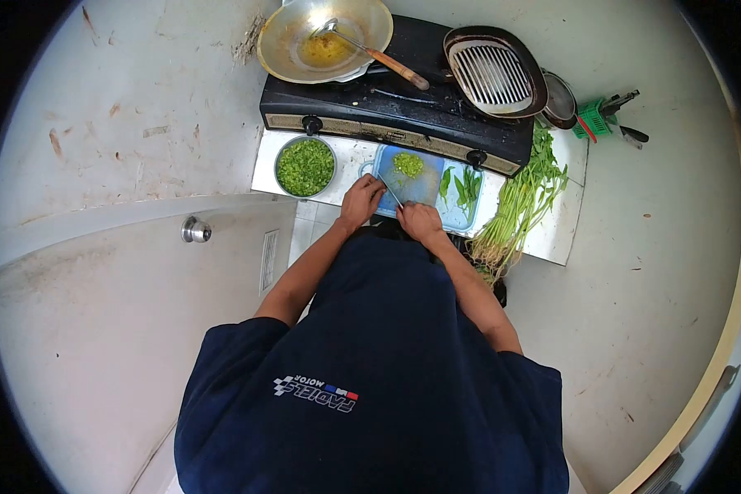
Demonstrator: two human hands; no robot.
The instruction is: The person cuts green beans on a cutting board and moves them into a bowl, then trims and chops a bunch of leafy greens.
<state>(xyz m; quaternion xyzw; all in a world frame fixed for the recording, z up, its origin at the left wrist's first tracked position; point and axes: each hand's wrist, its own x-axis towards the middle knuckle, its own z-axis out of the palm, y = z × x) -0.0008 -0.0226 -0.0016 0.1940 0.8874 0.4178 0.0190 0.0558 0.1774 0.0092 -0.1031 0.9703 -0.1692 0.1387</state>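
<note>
A knife (pixel 390 189) lies slantwise over the blue cutting board (pixel 424 191), its handle end in my closed right hand (pixel 421 221). My left hand (pixel 361 200) is at the board's left edge, fingers bent together near the blade's far end; whether it pinches anything is too small to tell. Chopped light green pieces (pixel 407 165) form a small pile on the board above both hands. Green chillies or pods (pixel 468 189) lie in the blue tray (pixel 459 218) right of the board. A round bowl (pixel 305 167) of chopped greens stands to the left.
Behind the board is a black gas stove (pixel 436 123) with a wok (pixel 280 49), a ladle (pixel 395 66) and a grill pan (pixel 496 74). Leafy stalks with roots (pixel 519 198) lie at the right. A green basket (pixel 594 119) holds utensils. A door knob (pixel 196 230) is at left.
</note>
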